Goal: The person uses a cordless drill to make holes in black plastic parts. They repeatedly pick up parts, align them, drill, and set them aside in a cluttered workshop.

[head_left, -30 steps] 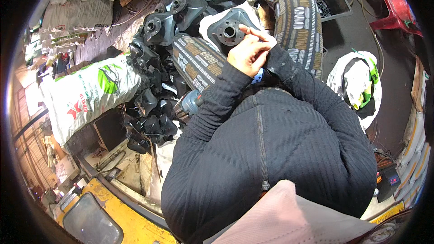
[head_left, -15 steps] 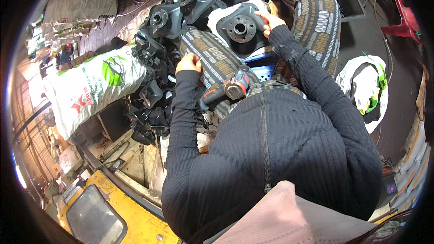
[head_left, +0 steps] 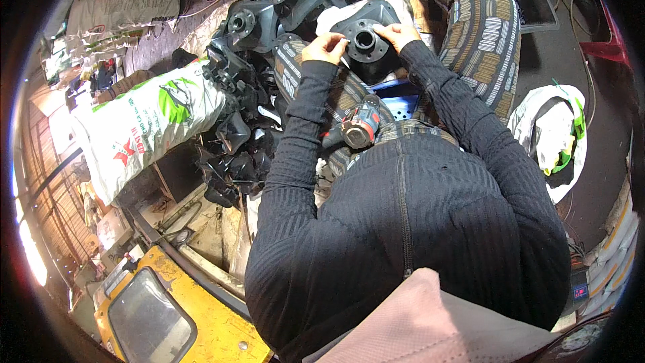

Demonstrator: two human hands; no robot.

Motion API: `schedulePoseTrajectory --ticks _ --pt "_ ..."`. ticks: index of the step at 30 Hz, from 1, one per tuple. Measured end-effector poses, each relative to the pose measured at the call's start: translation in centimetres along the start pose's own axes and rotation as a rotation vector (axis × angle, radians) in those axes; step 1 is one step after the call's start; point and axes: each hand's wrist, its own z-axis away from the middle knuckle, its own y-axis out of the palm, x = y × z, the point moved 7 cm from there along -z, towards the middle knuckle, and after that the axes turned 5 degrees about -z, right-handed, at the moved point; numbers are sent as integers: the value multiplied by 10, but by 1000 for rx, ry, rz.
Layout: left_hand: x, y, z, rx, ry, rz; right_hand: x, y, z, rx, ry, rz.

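Note:
Between my knees stands a dark funnel-shaped part [head_left: 375, 13], its round flange facing up with a raised central opening and a ring of small holes. My left hand [head_left: 325, 48] is closed in a pinch beside the flange's left edge; whatever its fingertips hold is too small to name. At the upper right of the flange, my right hand [head_left: 399, 35] has its thumb and fingers pressed together over the rim, and what is in them is hidden. A red and black power drill [head_left: 361, 128] rests in my lap against my left thigh.
Several similar dark parts [head_left: 299, 0] are heaped beyond and to the left. A white printed sack [head_left: 144, 128] lies at left, above a yellow machine panel [head_left: 215, 316]. At right are an open white bag [head_left: 568, 114] and a red plastic chair [head_left: 605, 20].
My left hand has moved from my left thigh up and right to the flange. The right hand has shifted slightly, its fingertips now over the flange. The view has shifted a little.

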Motion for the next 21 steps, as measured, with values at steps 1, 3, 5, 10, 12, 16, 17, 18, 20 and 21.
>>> schedulePoseTrajectory --ticks 1,3,5,10,12,16,17,18,20,21 --pt "-9 -1 2 -43 103 -49 4 -1 4 -36 -6 -26" --pt "-19 -2 6 -68 185 -164 17 0 13 -36 -74 -64" --pt "-41 -6 14 -197 372 -498 26 -2 21 -57 -102 -75" --pt "-60 -7 19 -262 396 -572 38 -5 31 -115 -190 -142" --pt "-48 -11 11 -184 228 -247 38 -5 31 -127 -234 -139" --pt "-1 -3 3 112 -337 455 33 -1 30 -102 -285 -85" --pt "6 0 2 172 -420 554 31 0 30 -111 -295 -71" --pt "12 5 2 238 -515 663 29 0 30 -134 -281 -51" --pt "20 7 0 273 -572 693 29 -1 33 -195 -294 8" --pt "23 9 0 291 -601 710 29 -2 35 -231 -288 40"
